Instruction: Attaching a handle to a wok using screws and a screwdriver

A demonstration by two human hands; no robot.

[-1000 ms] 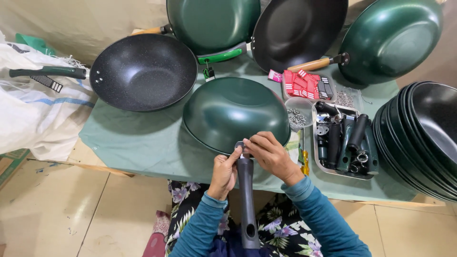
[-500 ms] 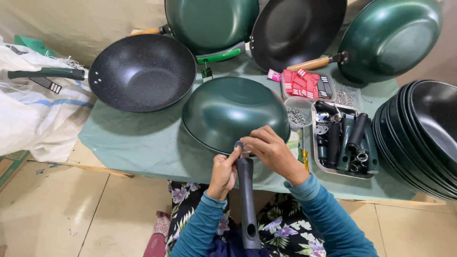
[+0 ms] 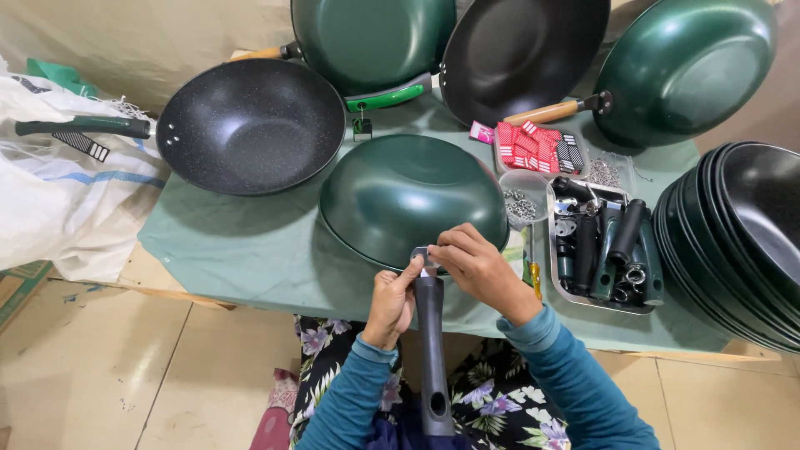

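Observation:
A green wok (image 3: 408, 196) lies upside down on the green cloth in front of me. A long black handle (image 3: 432, 350) reaches from its near rim back toward my lap. My left hand (image 3: 390, 304) grips the top of the handle from the left. Over the metal joint where handle meets rim, my right hand (image 3: 475, 268) pinches with its fingertips. What the right fingers hold there is hidden.
A black speckled wok (image 3: 250, 125) sits at left, with more green and black woks (image 3: 521, 50) at the back. A stack of black pans (image 3: 737, 242) stands at right. A metal tray (image 3: 602, 302) holds several black handles, beside a small cup of washers (image 3: 521, 204) and red tags (image 3: 533, 146).
My hands stay at the handle joint with only small finger shifts. The view has drifted slightly.

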